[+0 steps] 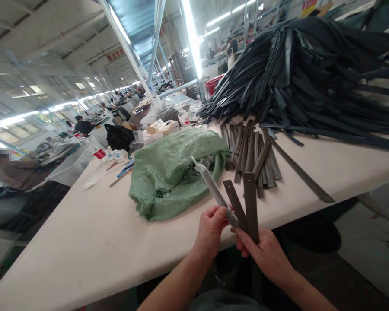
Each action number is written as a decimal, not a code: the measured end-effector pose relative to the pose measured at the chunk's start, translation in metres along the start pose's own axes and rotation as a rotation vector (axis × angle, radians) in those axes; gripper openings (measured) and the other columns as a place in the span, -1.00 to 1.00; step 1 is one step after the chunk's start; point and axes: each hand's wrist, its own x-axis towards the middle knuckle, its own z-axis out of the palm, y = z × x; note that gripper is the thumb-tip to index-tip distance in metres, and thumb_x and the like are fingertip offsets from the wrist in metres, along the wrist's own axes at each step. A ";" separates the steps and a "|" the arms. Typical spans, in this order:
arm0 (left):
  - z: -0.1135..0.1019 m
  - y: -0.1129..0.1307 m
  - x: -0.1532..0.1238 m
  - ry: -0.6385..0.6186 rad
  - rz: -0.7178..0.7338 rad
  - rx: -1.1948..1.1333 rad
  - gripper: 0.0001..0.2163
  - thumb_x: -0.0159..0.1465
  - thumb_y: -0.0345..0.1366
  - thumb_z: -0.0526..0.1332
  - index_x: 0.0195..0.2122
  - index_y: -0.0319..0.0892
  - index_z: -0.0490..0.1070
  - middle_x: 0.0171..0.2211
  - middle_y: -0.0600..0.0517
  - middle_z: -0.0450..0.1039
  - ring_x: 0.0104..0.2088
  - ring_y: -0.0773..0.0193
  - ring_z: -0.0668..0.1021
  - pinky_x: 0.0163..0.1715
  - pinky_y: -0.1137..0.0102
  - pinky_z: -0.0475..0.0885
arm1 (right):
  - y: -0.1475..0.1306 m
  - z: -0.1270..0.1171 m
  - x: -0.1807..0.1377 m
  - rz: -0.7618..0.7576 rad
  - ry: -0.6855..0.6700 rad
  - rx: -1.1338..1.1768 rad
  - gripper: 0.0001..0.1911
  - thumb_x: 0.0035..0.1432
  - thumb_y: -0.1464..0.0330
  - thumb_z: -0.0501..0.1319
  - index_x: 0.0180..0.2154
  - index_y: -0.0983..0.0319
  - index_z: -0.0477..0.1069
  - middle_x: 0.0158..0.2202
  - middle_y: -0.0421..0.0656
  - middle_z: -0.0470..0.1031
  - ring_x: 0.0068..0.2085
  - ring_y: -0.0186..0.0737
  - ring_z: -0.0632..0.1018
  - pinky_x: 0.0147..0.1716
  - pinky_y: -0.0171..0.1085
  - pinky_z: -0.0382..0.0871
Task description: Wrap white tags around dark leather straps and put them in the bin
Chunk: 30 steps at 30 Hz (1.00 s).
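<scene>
Above the table's near edge, my left hand (213,228) pinches a slim item in a clear plastic sleeve (212,183); what lies inside the sleeve I cannot make out. My right hand (264,252) is closed around two dark brown flat straps (251,203), each with a small hole near its upper end. The lower end of the sleeve touches my right hand's fingertips. Just beyond is a green woven sack (171,168), its mouth open toward me with plastic showing inside. Several similar brown straps (251,151) lie in a pile right of the sack.
A large heap of long black strips (311,77) covers the table's back right. One long strap (301,170) lies near the right edge. A black bag (119,137), papers and a blue-handled tool (125,168) sit at the back left. Other people work in the distance.
</scene>
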 end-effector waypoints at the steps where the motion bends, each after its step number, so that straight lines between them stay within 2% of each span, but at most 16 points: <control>1: 0.000 -0.002 -0.002 -0.033 -0.024 0.021 -0.68 0.09 -0.06 0.38 -0.39 -0.27 0.53 -0.50 0.00 0.48 -0.54 0.33 0.47 -0.39 0.38 0.39 | 0.000 0.000 0.002 -0.010 -0.001 0.003 -0.51 0.29 0.05 0.08 -0.56 0.21 0.37 -0.64 -0.20 0.41 -0.59 -0.24 0.47 -0.50 -0.29 0.35; 3: -0.003 0.000 -0.003 -0.033 -0.009 0.017 -0.68 0.09 -0.07 0.39 -0.34 -0.27 0.54 -0.46 -0.02 0.51 -0.52 0.31 0.49 -0.36 0.37 0.40 | 0.000 0.001 0.003 -0.025 -0.021 0.004 -0.51 0.29 0.05 0.08 -0.55 0.22 0.37 -0.62 -0.20 0.42 -0.59 -0.25 0.47 -0.51 -0.30 0.35; 6: -0.008 0.019 0.008 0.115 0.109 -0.118 -0.63 0.01 -0.08 0.44 -0.24 -0.21 0.53 -0.23 -0.06 0.57 -0.31 0.26 0.57 -0.21 0.37 0.43 | 0.000 0.003 0.000 -0.026 -0.066 0.000 -0.50 0.28 0.04 0.09 -0.57 0.22 0.37 -0.63 -0.20 0.41 -0.61 -0.27 0.46 -0.53 -0.31 0.34; 9: -0.009 0.026 0.012 0.222 0.151 -0.198 -0.64 -0.06 -0.10 0.49 -0.33 -0.21 0.51 -0.26 -0.03 0.57 -0.32 0.29 0.58 -0.20 0.39 0.44 | 0.001 0.006 -0.001 -0.013 -0.065 0.004 -0.49 0.27 0.03 0.09 -0.59 0.21 0.35 -0.66 -0.21 0.38 -0.62 -0.26 0.45 -0.54 -0.31 0.34; 13: -0.002 0.004 -0.006 0.144 0.041 -0.130 -0.66 0.00 -0.08 0.45 -0.39 -0.27 0.53 -0.45 -0.03 0.53 -0.44 0.30 0.54 -0.32 0.39 0.43 | 0.003 0.006 0.005 -0.024 -0.042 -0.005 -0.49 0.28 0.03 0.07 -0.56 0.22 0.39 -0.63 -0.20 0.42 -0.59 -0.25 0.47 -0.51 -0.30 0.36; 15: -0.002 0.003 -0.011 0.111 0.043 -0.103 -0.67 0.02 -0.11 0.45 -0.33 -0.27 0.54 -0.43 -0.03 0.53 -0.42 0.27 0.56 -0.29 0.37 0.44 | 0.004 0.004 0.006 -0.031 -0.059 -0.011 -0.49 0.29 0.03 0.06 -0.54 0.22 0.40 -0.60 -0.19 0.44 -0.58 -0.25 0.48 -0.51 -0.30 0.36; 19: -0.014 0.036 0.003 0.166 0.201 -0.191 -0.56 0.00 -0.08 0.44 -0.13 -0.15 0.51 -0.14 -0.03 0.56 -0.21 0.22 0.60 -0.14 0.36 0.44 | 0.007 0.006 0.004 -0.037 -0.121 -0.039 -0.49 0.28 0.04 0.09 -0.59 0.21 0.36 -0.65 -0.21 0.40 -0.60 -0.26 0.45 -0.51 -0.30 0.34; 22: -0.021 0.052 0.014 0.248 0.213 -0.236 -0.61 -0.01 -0.12 0.46 -0.20 -0.17 0.50 -0.26 0.02 0.58 -0.33 0.31 0.60 -0.19 0.39 0.45 | 0.007 0.014 0.002 -0.023 -0.137 -0.035 -0.49 0.28 0.05 0.09 -0.61 0.20 0.35 -0.67 -0.21 0.38 -0.61 -0.25 0.45 -0.50 -0.30 0.34; 25: -0.019 0.042 0.008 0.292 0.163 -0.259 -0.65 -0.04 -0.15 0.47 -0.28 -0.21 0.50 -0.40 0.04 0.56 -0.44 0.34 0.58 -0.27 0.41 0.45 | 0.003 0.022 0.003 0.015 -0.119 -0.017 -0.51 0.26 0.06 0.11 -0.60 0.21 0.36 -0.67 -0.21 0.39 -0.62 -0.27 0.44 -0.53 -0.31 0.32; 30: -0.011 0.020 -0.014 0.293 0.146 -0.277 -0.63 -0.03 -0.14 0.48 -0.28 -0.23 0.49 -0.40 0.02 0.56 -0.44 0.35 0.57 -0.33 0.43 0.42 | -0.007 0.029 0.005 -0.001 -0.140 0.006 -0.53 0.26 0.07 0.12 -0.59 0.21 0.35 -0.67 -0.22 0.39 -0.63 -0.27 0.44 -0.57 -0.33 0.32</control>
